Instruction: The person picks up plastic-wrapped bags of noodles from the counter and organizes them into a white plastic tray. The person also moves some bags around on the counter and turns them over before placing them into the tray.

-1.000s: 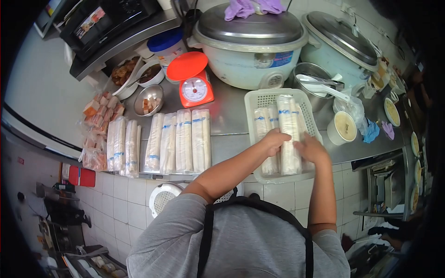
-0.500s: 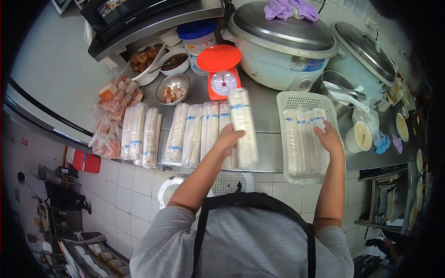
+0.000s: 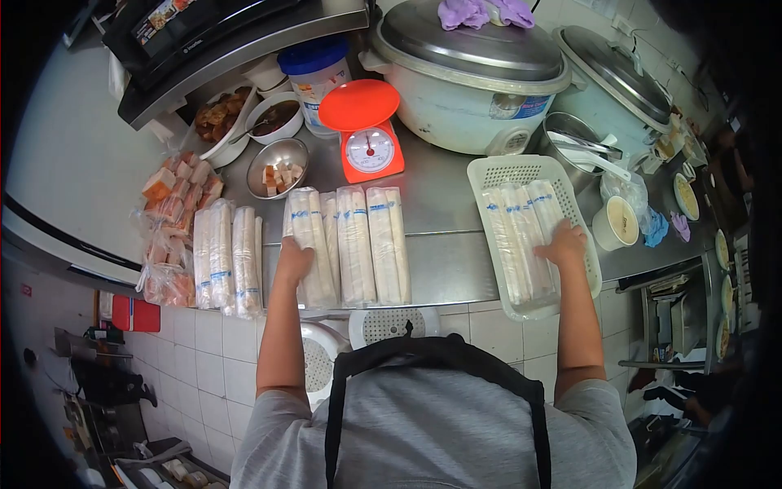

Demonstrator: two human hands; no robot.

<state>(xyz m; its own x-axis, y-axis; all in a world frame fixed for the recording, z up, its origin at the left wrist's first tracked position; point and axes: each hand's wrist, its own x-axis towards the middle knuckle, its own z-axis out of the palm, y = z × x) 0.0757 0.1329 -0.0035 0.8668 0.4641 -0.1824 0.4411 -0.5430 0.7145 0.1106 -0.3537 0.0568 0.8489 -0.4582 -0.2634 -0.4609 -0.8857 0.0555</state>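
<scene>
A: Where are the person's hands?

B: The left hand (image 3: 295, 261) lies over the leftmost pack (image 3: 314, 257) of the nearer row on the bench (image 3: 444, 269). Its fingers bend at the pack's side; whether they clamp it, one cannot tell. The right hand (image 3: 564, 247) has its fingers apart, at the rightmost of the wrapped packs (image 3: 518, 244) in the basket (image 3: 587, 269).

A: Why there?

B: Perhaps the left steadies the pack against its neighbours, while the right braces the others.

A: And the long packs all point towards the person?

B: Yes, lying flat, side by side, probably so that they sit compactly and none rolls. The basket's walls likely do the same work.

A: The red scale (image 3: 371, 163)?

B: Behind the row, beside the steel bowl (image 3: 292, 149), presumably within easy reach.
</scene>
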